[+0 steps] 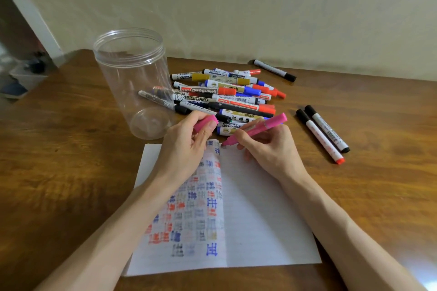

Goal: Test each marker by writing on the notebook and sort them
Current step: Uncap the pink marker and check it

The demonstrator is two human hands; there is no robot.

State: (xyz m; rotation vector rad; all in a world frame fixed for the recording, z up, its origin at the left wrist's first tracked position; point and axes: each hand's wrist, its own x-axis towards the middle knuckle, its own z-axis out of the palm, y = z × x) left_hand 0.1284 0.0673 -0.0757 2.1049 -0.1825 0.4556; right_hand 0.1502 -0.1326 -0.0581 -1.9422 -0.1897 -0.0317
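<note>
- right hand is gripping the uncapped pink marker, tip touching the open notebook at the top
- left hand is pinching its pink cap, resting on the left page

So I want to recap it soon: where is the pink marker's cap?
In the head view, the pink plastic cap is held in the left hand, just right of the clear plastic jar, at the top edge of the open lined notebook.
</note>
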